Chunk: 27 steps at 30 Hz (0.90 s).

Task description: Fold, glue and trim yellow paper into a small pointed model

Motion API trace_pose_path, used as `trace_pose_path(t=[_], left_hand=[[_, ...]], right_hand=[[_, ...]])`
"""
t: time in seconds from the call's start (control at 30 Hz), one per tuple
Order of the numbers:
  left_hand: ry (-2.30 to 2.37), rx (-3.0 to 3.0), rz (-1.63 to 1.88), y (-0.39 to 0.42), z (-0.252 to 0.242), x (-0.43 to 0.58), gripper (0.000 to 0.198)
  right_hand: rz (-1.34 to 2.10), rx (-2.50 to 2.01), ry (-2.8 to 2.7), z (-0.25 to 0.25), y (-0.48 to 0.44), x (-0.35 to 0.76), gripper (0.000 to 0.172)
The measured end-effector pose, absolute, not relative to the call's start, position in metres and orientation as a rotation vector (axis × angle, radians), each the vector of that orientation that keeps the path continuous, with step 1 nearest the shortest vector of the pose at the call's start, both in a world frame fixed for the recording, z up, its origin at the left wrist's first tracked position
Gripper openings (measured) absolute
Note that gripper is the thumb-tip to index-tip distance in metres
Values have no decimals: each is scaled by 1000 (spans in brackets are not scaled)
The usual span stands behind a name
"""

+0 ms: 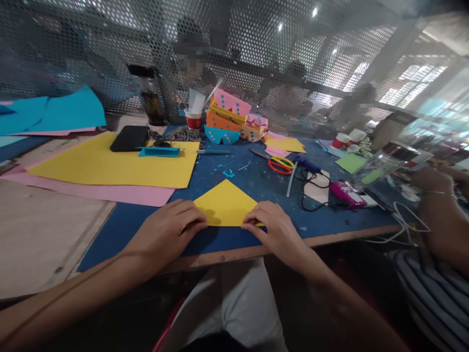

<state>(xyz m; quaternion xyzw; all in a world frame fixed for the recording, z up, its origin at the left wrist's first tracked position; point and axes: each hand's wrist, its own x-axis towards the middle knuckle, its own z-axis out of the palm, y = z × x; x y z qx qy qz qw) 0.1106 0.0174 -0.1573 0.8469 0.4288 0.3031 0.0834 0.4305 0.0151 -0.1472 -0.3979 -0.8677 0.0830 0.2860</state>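
Note:
A yellow sheet of paper (227,203), folded to a triangle, lies on the blue table mat (146,234) with its peak pointing away from me and its straight edge toward me. My left hand (179,222) pinches the left corner between thumb and fingers. At the right corner, my right hand (269,222) grips the paper the same way. Both corners are partly covered by the fingers. Small blue paper scraps (229,173) lie just beyond the peak.
Left are large yellow sheets (157,171) with a phone (130,138) on them. Scissors (280,164), a glue gun (308,164) and a magenta device (348,195) lie right. Folded paper pieces (223,122) stand behind, near a jar (151,98). A co-worker's arm (436,195) is far right.

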Motion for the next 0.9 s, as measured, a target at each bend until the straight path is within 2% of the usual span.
trace_pose_path(t=[0.3, 0.7, 0.9], left_hand=[[1233, 2579, 841, 21, -160, 108, 33], [1244, 2571, 807, 19, -156, 111, 30], [1236, 2585, 803, 19, -157, 111, 33]], right_hand=[[132, -1041, -2325, -148, 13, 438, 19], [-23, -993, -2487, -136, 5, 389, 13], [113, -1029, -2424, -145, 10, 393, 10]])
